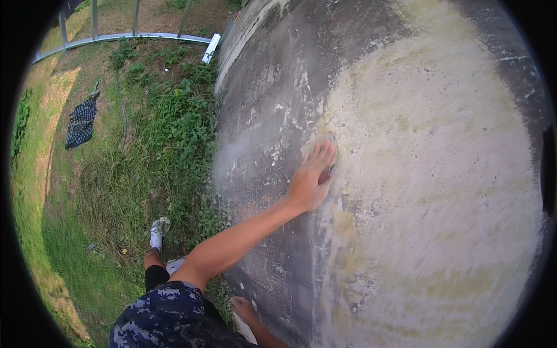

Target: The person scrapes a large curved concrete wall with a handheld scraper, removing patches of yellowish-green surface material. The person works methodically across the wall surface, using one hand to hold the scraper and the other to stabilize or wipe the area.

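My left hand presses against the wall with its fingers spread over a flat trowel-like tool. The tool has a dark red handle under the palm, and its pale plate is blurred. It lies where the dark, flaking wall surface meets a broad pale coated patch. Near the bottom, my right hand is low beside the wall. A whitish strip lies along that hand and forearm; whether the fingers grip it is hidden.
Weeds grow along the wall's foot. A metal ladder lies on the ground at upper left. A black dimpled sheet rests on the grass. My white-covered foot stands among the plants.
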A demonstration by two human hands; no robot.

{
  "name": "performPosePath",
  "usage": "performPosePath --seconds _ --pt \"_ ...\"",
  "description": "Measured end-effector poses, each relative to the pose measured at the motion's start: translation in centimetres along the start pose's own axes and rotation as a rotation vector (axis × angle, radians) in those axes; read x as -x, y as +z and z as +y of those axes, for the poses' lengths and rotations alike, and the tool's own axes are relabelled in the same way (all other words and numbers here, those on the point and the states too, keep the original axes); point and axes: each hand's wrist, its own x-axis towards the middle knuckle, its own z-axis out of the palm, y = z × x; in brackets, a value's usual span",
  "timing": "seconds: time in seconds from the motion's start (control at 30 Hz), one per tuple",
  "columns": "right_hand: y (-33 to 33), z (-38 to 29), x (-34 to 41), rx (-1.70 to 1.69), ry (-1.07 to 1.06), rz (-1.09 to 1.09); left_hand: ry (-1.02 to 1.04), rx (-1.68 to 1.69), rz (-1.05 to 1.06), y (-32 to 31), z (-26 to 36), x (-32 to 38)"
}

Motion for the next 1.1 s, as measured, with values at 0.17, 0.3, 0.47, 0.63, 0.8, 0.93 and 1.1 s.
performPosePath --seconds 0.17,0.3,0.47,0.63,0.8,0.93,1.1 --pt "-0.3 -0.5 -0.1 0.155 0.114 -0.110 0.087 0.023 0.087 0.3 -0.2 0.8" --pt "-0.5 0.1 -0.5 -0.097 0.083 -0.002 -0.242 0.018 0.209 -2.4 -1.1 -11.2" --pt "-0.6 1.3 -0.8 -0.061 0.134 -0.088 -0.088 0.185 0.034 -0.3 -1.3 -1.2" --pt "-0.9 1.9 -1.4 0.012 0.117 -0.088 0.047 0.009 0.145 0.1 -1.5 -1.3" --pt "-1.2 2.7 -1.8 -0.164 0.073 -0.063 -0.273 0.170 0.105 -3.0 -1.4 -9.1" --pt "-0.9 3.7 -1.9 -0.113 0.005 -0.058 -0.014 0.063 0.077 0.2 -0.7 0.3" --pt "-0.3 4.6 -2.2 -0.105 0.029 -0.093 0.038 0.154 0.203 0.0 0.7 -4.0"
